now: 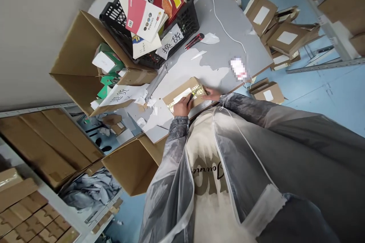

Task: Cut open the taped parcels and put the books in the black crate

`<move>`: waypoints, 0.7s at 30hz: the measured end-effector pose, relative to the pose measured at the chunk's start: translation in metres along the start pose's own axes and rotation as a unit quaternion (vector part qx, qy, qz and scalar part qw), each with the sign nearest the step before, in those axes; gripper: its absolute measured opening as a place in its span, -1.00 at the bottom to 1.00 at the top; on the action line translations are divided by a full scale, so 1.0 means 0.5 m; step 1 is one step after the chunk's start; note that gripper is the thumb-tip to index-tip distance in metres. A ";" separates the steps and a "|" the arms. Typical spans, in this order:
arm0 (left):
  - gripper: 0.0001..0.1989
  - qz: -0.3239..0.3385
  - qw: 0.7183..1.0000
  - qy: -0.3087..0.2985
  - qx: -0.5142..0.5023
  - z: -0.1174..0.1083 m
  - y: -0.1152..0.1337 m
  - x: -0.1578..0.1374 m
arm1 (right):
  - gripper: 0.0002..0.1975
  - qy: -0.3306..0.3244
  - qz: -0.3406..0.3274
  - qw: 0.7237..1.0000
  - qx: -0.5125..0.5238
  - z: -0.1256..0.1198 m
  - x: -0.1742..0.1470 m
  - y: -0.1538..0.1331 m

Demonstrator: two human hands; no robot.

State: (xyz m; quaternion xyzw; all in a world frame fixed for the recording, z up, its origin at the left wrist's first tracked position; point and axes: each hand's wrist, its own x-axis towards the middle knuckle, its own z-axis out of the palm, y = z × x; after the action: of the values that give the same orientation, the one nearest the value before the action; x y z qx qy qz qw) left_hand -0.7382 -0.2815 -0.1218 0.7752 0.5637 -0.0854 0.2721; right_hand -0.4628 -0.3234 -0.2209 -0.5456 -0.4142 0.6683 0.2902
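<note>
On the table lies a small flat cardboard box [186, 88] with a white label and shiny yellowish tape at its ends. My left hand [181, 107] is closed around a box cutter [191, 96], dark with a bit of yellow, its tip over the taped part of the box. At the box's right end, my right hand [211, 93] grips the edge with thumb and fingers. A second cutter, a red and black utility knife [194, 41], lies farther back on the table beside scraps of paper.
A black plastic crate [189, 21] of books stands at the back. Left of it is an open carton [71, 60] with green packages. Another open carton [132, 167] sits below the table's left edge. A white cable [221, 22] crosses the table; opened boxes [288, 38] litter the floor at right.
</note>
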 end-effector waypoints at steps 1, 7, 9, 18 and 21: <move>-0.40 0.014 1.000 -0.009 0.019 -0.001 0.001 0.006 | 0.02 -0.002 -0.005 1.000 -0.017 -0.002 -0.002 -0.003; -0.35 0.070 0.994 -0.061 0.064 -0.023 -0.033 0.010 | -0.03 -0.021 0.001 0.993 -0.112 -0.005 0.006 -0.018; -0.34 0.072 0.993 -0.065 0.071 -0.028 -0.037 0.011 | -0.05 -0.026 0.017 0.989 -0.143 -0.002 0.015 -0.019; -0.35 0.082 0.987 -0.089 0.109 -0.064 0.008 0.037 | -0.22 -0.021 0.016 0.970 -0.242 0.006 0.019 -0.018; -0.33 0.074 0.980 -0.112 0.149 -0.072 0.019 0.041 | -0.23 -0.014 0.027 0.966 -0.256 0.014 0.014 -0.021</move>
State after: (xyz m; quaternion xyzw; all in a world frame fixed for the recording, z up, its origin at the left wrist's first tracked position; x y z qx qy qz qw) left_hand -0.7285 -0.2479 -0.0974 0.8323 0.4516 -0.2344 0.2200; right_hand -0.4722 -0.3139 -0.2148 -0.6037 -0.5603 0.5550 0.1166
